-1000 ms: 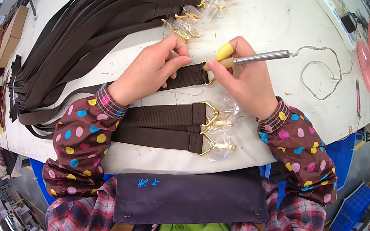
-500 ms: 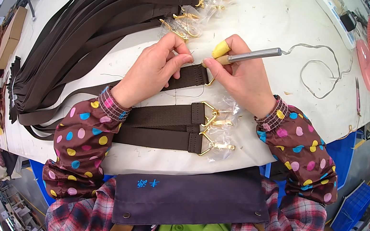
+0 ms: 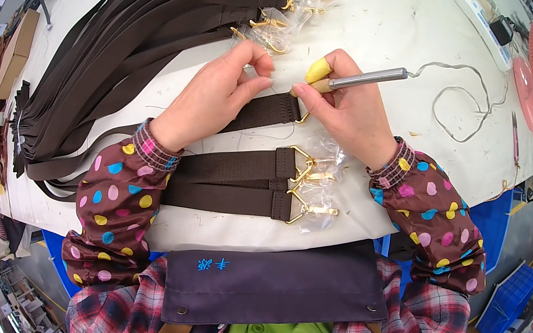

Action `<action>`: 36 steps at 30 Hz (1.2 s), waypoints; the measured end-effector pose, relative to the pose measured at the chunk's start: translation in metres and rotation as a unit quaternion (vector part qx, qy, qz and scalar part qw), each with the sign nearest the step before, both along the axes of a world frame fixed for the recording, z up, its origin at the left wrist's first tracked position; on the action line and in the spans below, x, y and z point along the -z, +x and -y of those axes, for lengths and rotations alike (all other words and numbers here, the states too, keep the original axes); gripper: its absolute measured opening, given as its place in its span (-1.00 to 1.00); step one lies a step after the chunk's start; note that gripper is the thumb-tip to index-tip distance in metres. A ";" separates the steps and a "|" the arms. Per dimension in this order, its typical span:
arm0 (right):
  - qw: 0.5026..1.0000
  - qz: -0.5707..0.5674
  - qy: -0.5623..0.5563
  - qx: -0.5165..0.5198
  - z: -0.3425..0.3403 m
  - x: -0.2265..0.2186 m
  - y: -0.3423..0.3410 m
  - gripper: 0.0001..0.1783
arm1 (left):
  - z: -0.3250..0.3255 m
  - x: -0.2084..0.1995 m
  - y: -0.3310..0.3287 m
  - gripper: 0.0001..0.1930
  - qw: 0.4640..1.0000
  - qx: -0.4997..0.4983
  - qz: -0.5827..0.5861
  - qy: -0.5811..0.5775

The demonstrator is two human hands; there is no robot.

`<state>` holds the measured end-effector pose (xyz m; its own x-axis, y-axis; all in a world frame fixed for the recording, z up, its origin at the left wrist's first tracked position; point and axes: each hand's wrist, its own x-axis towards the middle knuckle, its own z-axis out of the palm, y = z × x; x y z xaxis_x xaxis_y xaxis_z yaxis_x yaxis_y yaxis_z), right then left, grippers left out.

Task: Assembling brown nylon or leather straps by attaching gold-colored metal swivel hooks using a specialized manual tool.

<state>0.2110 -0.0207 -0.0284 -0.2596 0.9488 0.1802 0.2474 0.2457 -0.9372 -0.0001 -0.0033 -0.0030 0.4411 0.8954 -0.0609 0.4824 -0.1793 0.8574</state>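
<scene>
Remotely, I see a dark brown ribbed strap (image 3: 264,113) on the white table (image 3: 399,31), stitched across its squared end, a gold-coloured metal loop (image 3: 303,117) beside it. The right hand (image 3: 355,111) grips a silver pen-shaped tool (image 3: 378,78); the left hand (image 3: 212,94) leaves a narrow gap between thumb and forefinger.

We cannot make out the tip of the slim silver pen-shaped tool (image 3: 367,79) at the right hand's (image 3: 353,110) fingertips; the left hand (image 3: 211,96) hides part of the dark brown woven strap (image 3: 267,111) (any pinched thread is too fine for us).
</scene>
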 end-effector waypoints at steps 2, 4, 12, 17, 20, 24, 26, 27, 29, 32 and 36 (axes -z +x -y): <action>1.000 -0.016 -0.004 -0.005 0.000 0.001 -0.001 -0.66 | -0.001 -0.001 -0.003 -0.81 0.994 0.042 -0.028 0.100; 0.999 -0.026 -0.020 -0.011 0.000 0.001 0.000 -0.66 | 0.001 -0.009 -0.003 -0.80 0.987 0.078 -0.097 0.101; 1.000 -0.009 -0.012 -0.016 -0.002 0.005 -0.001 -0.65 | 0.000 -0.001 -0.002 -0.88 0.985 0.074 -0.108 0.110; 1.000 -0.016 -0.013 -0.016 -0.001 0.004 -0.002 -0.64 | 0.001 0.000 -0.001 -0.89 0.985 0.064 -0.110 0.119; 1.000 -0.011 -0.013 -0.016 -0.002 0.005 -0.001 -0.64 | 0.002 0.002 -0.001 -0.88 0.984 0.061 -0.109 0.124; 1.000 0.000 -0.010 -0.016 -0.002 0.005 -0.001 -0.64 | 0.002 0.002 -0.001 -0.87 0.984 0.061 -0.108 0.127; 1.000 -0.001 -0.008 -0.015 -0.002 0.005 -0.001 -0.64 | 0.002 0.003 0.000 -0.87 0.984 0.060 -0.107 0.126; 1.000 0.001 -0.007 -0.015 -0.002 0.005 -0.001 -0.64 | 0.002 0.003 -0.001 -0.88 0.984 0.060 -0.107 0.128; 1.000 0.004 -0.007 -0.015 -0.002 0.005 -0.001 -0.64 | 0.002 0.003 -0.001 -0.88 0.984 0.061 -0.107 0.130; 1.000 0.009 -0.003 -0.014 -0.002 0.004 -0.001 -0.64 | 0.002 0.003 -0.001 -0.88 0.984 0.061 -0.105 0.130; 1.000 0.006 0.001 -0.012 -0.002 0.004 -0.002 -0.64 | 0.001 0.003 -0.001 -0.88 0.985 0.060 -0.101 0.125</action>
<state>0.2087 -0.0186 -0.0321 -0.2851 0.9417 0.1788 0.2517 0.2536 -0.9340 -0.0013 -0.0046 -0.0063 0.5458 0.8360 0.0569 0.6018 -0.4384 0.6675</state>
